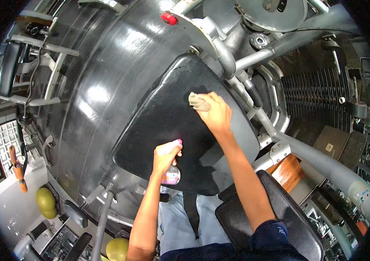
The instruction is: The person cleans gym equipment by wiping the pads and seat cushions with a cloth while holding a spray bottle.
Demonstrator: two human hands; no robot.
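Note:
A black padded gym-machine pad, broad and roughly triangular, lies in front of me. My right hand is closed around a beige cloth and presses it to the upper middle of the pad. Lower down, my left hand grips a spray bottle with a pink nozzle, held over the pad's near part. The bottle's clear body and pink label show below the fingers. Darker patches mark the pad's surface around the cloth and toward the near right.
Grey machine tubes run along the pad's right side, with a weight stack beyond. A second black seat is at my lower right. Dark shiny flooring stretches left, toward another machine. Green balls sit at lower left.

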